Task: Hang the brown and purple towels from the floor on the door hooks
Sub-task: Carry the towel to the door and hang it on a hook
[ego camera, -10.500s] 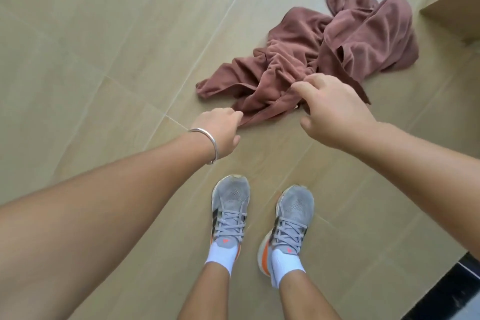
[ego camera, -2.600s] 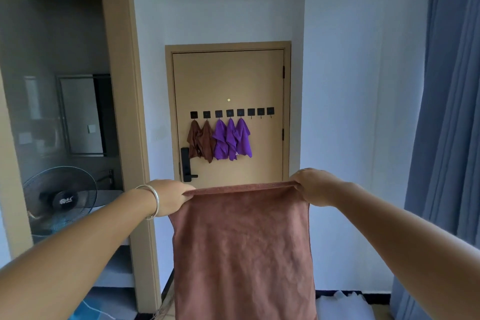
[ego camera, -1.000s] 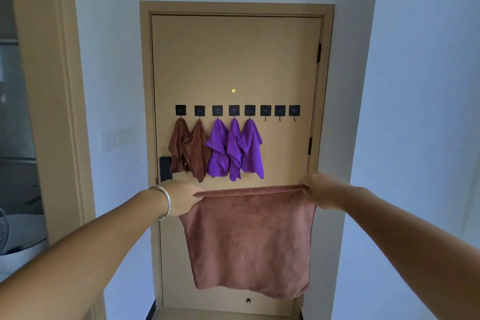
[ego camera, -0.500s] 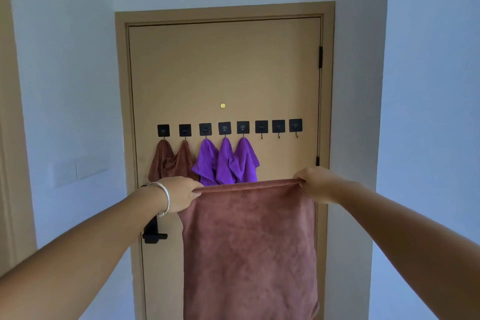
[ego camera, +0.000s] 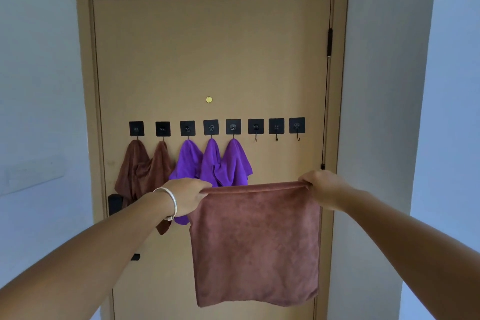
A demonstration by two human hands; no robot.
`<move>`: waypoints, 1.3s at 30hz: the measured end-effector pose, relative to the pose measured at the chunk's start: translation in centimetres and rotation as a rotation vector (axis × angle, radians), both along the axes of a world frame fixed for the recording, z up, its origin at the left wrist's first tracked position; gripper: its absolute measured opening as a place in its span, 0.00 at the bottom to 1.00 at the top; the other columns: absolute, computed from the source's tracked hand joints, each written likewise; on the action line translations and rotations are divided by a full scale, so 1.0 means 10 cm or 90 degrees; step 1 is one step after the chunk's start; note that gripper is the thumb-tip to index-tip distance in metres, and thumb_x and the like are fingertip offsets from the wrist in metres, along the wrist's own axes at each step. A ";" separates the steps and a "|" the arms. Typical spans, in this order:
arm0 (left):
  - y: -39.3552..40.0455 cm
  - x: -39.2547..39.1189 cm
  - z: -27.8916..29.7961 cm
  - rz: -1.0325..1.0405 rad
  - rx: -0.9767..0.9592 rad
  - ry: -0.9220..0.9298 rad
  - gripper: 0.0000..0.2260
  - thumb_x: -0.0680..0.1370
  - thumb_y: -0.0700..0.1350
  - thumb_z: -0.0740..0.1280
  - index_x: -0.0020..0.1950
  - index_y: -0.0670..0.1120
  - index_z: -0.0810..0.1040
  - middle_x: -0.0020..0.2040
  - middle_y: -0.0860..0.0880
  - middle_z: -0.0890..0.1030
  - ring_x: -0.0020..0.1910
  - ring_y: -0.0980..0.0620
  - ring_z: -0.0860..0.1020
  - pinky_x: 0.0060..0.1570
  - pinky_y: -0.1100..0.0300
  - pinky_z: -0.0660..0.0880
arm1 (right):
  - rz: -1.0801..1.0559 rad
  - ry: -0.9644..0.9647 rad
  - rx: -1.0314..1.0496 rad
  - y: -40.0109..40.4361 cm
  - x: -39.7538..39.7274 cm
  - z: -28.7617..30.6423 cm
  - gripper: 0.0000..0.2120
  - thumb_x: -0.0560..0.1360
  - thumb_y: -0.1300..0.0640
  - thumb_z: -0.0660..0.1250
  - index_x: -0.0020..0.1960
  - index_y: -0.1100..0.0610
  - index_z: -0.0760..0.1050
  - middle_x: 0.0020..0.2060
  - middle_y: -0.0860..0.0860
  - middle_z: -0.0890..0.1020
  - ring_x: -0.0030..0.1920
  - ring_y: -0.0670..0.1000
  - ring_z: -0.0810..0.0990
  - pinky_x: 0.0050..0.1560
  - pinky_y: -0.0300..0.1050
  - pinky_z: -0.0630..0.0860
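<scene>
A brown towel (ego camera: 255, 244) hangs folded and flat in front of the tan door (ego camera: 207, 60). My left hand (ego camera: 185, 196) pinches its top left corner and my right hand (ego camera: 323, 189) pinches its top right corner. Across the door runs a row of black square hooks (ego camera: 255, 126). Two brown towels (ego camera: 144, 169) hang on the two leftmost hooks and three purple towels (ego camera: 215, 161) on the following three. The three hooks at the right end (ego camera: 276, 126) are bare. The held towel's top edge sits below the hook row.
White walls (ego camera: 39, 86) flank the door frame (ego camera: 341, 86), and a wall corner (ego camera: 426, 112) juts out on the right. A black door handle (ego camera: 115, 204) shows at the left edge of the door behind my left forearm. A brass peephole (ego camera: 209, 99) sits above the hooks.
I have come closer to the door since the earlier frames, so the door and hooks fill more of the view. Both hands keep hold of the spread brown towel.
</scene>
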State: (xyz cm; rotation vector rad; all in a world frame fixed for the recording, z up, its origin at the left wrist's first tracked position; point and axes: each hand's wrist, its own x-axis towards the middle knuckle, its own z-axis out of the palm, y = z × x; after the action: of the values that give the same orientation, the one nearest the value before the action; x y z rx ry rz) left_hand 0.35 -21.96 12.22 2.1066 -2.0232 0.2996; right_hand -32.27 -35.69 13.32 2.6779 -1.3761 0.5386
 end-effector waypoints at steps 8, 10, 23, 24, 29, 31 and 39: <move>-1.11 0.48 0.11 -0.070 -0.079 0.021 0.21 0.83 0.47 0.53 0.77 0.56 0.59 0.69 0.55 0.74 0.67 0.51 0.72 0.64 0.55 0.70 | -0.041 -0.049 -0.057 -0.95 0.44 0.09 0.20 0.78 0.66 0.54 0.50 0.46 0.79 0.45 0.46 0.81 0.44 0.48 0.78 0.46 0.45 0.79; -1.38 0.62 0.21 -0.088 -0.097 0.007 0.22 0.83 0.45 0.53 0.77 0.57 0.59 0.68 0.56 0.75 0.62 0.50 0.75 0.60 0.54 0.72 | -0.041 -0.072 -0.085 -1.18 0.59 0.18 0.20 0.78 0.66 0.55 0.49 0.45 0.79 0.44 0.45 0.81 0.43 0.47 0.78 0.44 0.43 0.79; -2.62 0.93 0.40 -0.254 -0.187 -0.219 0.16 0.75 0.48 0.62 0.59 0.65 0.73 0.54 0.64 0.76 0.49 0.63 0.73 0.44 0.58 0.68 | 0.024 0.073 -0.291 -2.03 1.13 0.40 0.15 0.72 0.69 0.58 0.45 0.48 0.63 0.52 0.44 0.70 0.41 0.49 0.70 0.35 0.42 0.65; -2.68 0.90 0.42 -0.236 -0.193 -0.226 0.21 0.75 0.41 0.61 0.63 0.63 0.72 0.61 0.61 0.73 0.56 0.60 0.72 0.45 0.58 0.68 | 0.033 0.108 -0.307 -2.09 1.12 0.40 0.15 0.72 0.69 0.60 0.46 0.48 0.65 0.55 0.44 0.70 0.43 0.49 0.69 0.37 0.41 0.65; -2.95 0.78 0.58 -0.136 -0.226 -0.202 0.29 0.77 0.36 0.55 0.75 0.59 0.62 0.61 0.47 0.70 0.58 0.45 0.70 0.42 0.56 0.62 | 0.011 0.148 -0.337 -2.40 1.19 0.52 0.26 0.76 0.67 0.61 0.68 0.44 0.72 0.67 0.47 0.69 0.61 0.52 0.72 0.47 0.41 0.67; -3.07 0.71 0.64 -0.091 -0.229 -0.213 0.28 0.78 0.37 0.55 0.75 0.58 0.62 0.57 0.46 0.70 0.55 0.43 0.71 0.40 0.55 0.62 | -0.021 0.147 -0.325 -2.50 1.29 0.56 0.28 0.78 0.65 0.59 0.72 0.43 0.65 0.67 0.49 0.68 0.63 0.54 0.70 0.48 0.43 0.69; -3.46 0.43 0.68 0.040 -0.135 -0.244 0.16 0.78 0.37 0.57 0.64 0.48 0.70 0.55 0.44 0.72 0.53 0.42 0.76 0.41 0.52 0.67 | -0.118 0.151 -0.295 -2.74 1.70 0.49 0.24 0.79 0.62 0.55 0.74 0.52 0.59 0.61 0.55 0.70 0.57 0.57 0.73 0.42 0.49 0.70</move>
State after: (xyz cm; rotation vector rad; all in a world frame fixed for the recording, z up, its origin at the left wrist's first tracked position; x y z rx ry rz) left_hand 4.63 -56.57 19.02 2.1046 -2.0066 0.9485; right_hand -15.30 -63.13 18.26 2.1448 -1.2358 0.4384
